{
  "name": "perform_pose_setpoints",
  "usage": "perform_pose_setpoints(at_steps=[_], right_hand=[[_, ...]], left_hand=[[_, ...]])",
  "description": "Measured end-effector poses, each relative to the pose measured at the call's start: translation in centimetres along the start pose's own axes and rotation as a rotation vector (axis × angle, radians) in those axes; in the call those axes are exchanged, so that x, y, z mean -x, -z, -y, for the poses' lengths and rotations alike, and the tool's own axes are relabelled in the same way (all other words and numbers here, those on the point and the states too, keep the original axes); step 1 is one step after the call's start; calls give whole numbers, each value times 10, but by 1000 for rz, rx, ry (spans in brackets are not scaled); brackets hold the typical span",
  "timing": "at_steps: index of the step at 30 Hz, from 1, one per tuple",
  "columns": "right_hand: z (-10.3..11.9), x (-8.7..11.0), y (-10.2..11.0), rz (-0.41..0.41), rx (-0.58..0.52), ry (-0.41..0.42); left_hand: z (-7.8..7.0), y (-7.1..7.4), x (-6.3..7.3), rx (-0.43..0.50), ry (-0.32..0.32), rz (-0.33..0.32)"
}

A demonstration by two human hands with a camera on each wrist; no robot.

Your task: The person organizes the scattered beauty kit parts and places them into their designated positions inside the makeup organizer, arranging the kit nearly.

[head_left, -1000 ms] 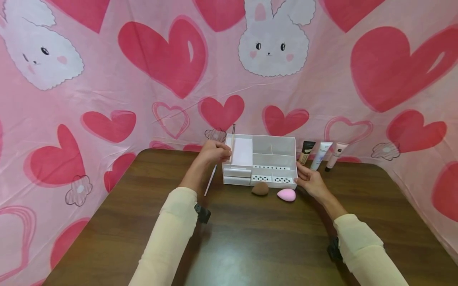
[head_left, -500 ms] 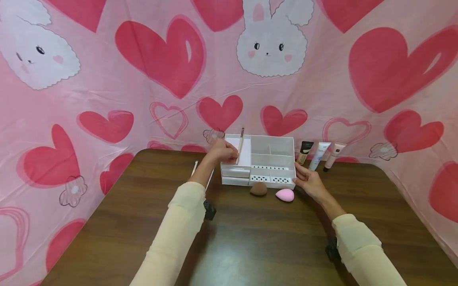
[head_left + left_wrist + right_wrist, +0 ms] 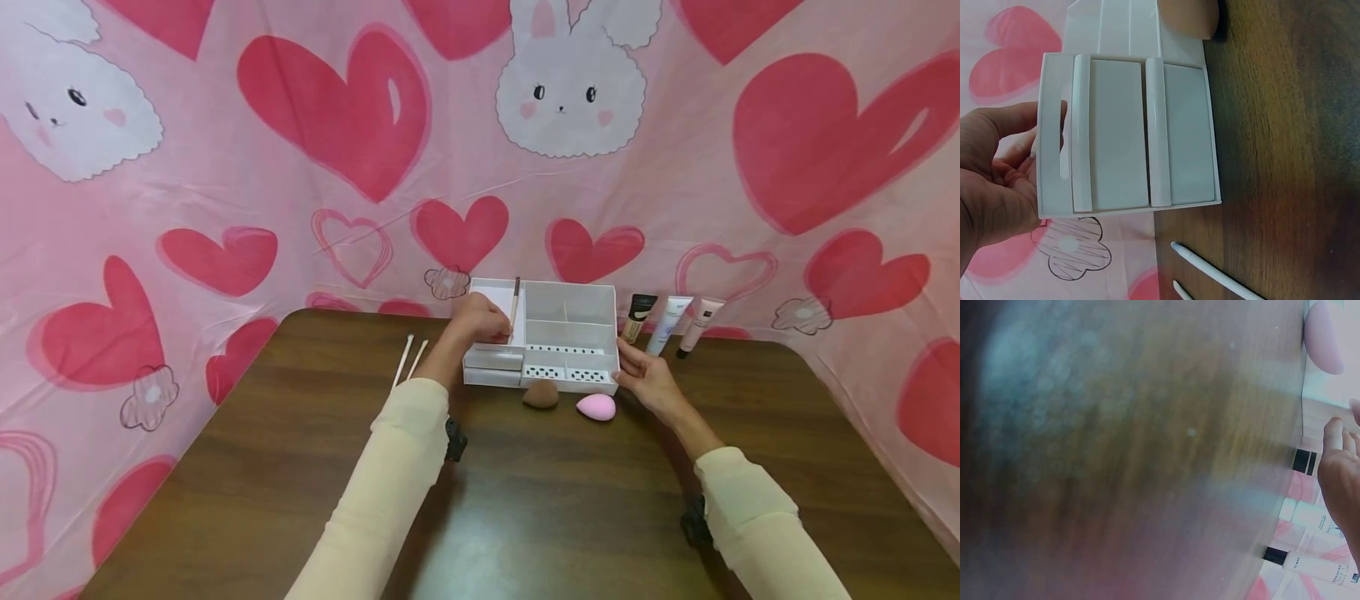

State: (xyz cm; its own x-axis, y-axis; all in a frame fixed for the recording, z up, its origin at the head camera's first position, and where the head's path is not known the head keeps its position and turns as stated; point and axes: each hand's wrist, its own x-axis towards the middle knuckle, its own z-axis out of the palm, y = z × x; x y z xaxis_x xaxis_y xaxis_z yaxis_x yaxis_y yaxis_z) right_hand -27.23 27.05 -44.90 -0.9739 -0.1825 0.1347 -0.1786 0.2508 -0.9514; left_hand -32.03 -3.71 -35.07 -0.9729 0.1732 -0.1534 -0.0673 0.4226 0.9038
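Observation:
My left hand (image 3: 480, 320) pinches a slim makeup brush (image 3: 514, 308) upright, dark end up, over the top-left compartment of a white makeup organizer (image 3: 572, 305). Its fingertips are low inside that compartment, partly hidden. In the left wrist view, the left hand (image 3: 997, 169) appears behind the wall with a slot, above two white drawers (image 3: 1119, 134). My right hand (image 3: 651, 379) rests its fingertips and thumb against the organizer's right side near the front corner. A brown makeup sponge (image 3: 542, 395) and a pink one (image 3: 597, 407) lie along the organizer's front.
Two thin white sticks (image 3: 402, 358) lie on the wooden table (image 3: 570, 517) left of the organizer. To its right, a black-and-gold tube (image 3: 639, 318), a white tube (image 3: 669, 325) and a pink tube (image 3: 701, 327) lean against the heart-patterned cloth (image 3: 465, 150).
My left hand has moved right with the brush, from the compartment's left edge to its right side, and the brush sits lower. More of the white sticks shows. The right hand stays in place.

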Motion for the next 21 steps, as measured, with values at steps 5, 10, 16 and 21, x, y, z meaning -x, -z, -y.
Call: perform_pose_setpoints(at_steps=[5, 10, 16, 21], right_hand=[[3, 0, 1, -6, 20, -18], [4, 1, 0, -4, 20, -25], [3, 1, -1, -6, 24, -13], [2, 1, -1, -4, 20, -9]], left_hand=[[-1, -3, 1, -97, -29, -15], [-1, -7, 1, 25, 9, 17], [-1, -7, 2, 38, 13, 18], [-2, -8, 3, 15, 13, 15]])
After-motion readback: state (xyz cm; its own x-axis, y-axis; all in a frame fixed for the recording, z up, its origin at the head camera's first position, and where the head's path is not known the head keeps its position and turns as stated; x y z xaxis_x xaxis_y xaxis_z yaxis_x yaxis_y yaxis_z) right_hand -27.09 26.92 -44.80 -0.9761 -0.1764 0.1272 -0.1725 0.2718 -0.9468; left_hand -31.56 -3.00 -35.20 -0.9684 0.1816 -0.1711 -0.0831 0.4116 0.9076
